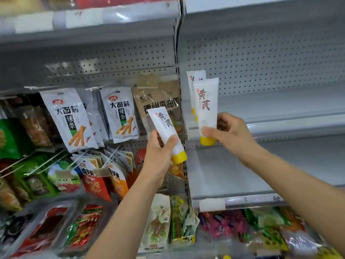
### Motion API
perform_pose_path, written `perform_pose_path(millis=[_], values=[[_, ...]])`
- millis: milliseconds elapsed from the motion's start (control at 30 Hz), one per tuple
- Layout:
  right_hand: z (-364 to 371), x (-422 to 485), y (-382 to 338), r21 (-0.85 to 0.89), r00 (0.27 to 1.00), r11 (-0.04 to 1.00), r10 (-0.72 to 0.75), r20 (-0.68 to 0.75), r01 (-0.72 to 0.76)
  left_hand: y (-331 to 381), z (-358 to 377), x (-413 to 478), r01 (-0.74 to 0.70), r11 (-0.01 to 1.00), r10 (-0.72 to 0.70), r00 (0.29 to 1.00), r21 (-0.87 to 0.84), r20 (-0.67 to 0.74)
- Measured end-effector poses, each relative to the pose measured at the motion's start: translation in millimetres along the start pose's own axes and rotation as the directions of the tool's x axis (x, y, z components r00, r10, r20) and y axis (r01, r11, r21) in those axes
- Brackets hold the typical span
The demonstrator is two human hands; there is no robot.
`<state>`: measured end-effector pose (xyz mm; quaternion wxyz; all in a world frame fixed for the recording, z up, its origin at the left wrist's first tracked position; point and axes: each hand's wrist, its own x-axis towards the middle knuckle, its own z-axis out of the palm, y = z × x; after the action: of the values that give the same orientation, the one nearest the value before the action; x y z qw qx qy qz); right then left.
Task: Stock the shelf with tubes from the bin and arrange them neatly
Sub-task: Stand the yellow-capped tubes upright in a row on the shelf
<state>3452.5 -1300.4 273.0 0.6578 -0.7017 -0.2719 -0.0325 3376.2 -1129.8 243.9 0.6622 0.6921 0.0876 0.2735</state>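
A left hand (158, 152) grips a tilted white tube (166, 126), smooth, with a yellow cap and brown characters, in front of hanging glossy snack packets (67, 118). The right hand (229, 133) pinches a second tube (206, 107) upright at the left end of the grey metal shelf (280, 109), where other tubes (192, 81) stand mostly hidden behind it. Goods below blur.

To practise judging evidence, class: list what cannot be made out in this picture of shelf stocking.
- Head view: the standing tubes on the shelf are mostly hidden by the upright tube that the right hand holds, so their number is unclear.
- Head view: the small print on the tilted tube that the left hand holds is too small to read.
- Head view: the shelf-edge label is blurred.
- Head view: the bin is outside the frame.
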Motion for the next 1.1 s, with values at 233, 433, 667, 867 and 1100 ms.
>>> perform_pose_path(millis=[233,433,667,867,1100], values=[[-56,70,-2,-0.115,0.992,0.992,0.033,-0.124,-0.048,25,41,17,-0.075,0.997,0.076,0.996,0.020,-0.051],[-69,121,22,-0.344,0.995,0.934,0.090,-0.041,-0.098,27,73,26,-0.081,0.995,0.086,0.992,0.053,-0.096],[-68,161,38,-0.444,0.998,0.894,0.068,0.014,-0.054,29,92,33,-0.106,0.992,0.115,0.982,0.064,-0.152],[-67,181,44,-0.487,0.996,0.872,0.072,0.048,-0.040,29,99,37,-0.115,0.990,0.128,0.973,0.077,-0.192],[-68,184,45,-0.469,0.993,0.881,0.103,0.064,-0.061,27,104,32,-0.109,0.991,0.123,0.972,0.081,-0.201]])
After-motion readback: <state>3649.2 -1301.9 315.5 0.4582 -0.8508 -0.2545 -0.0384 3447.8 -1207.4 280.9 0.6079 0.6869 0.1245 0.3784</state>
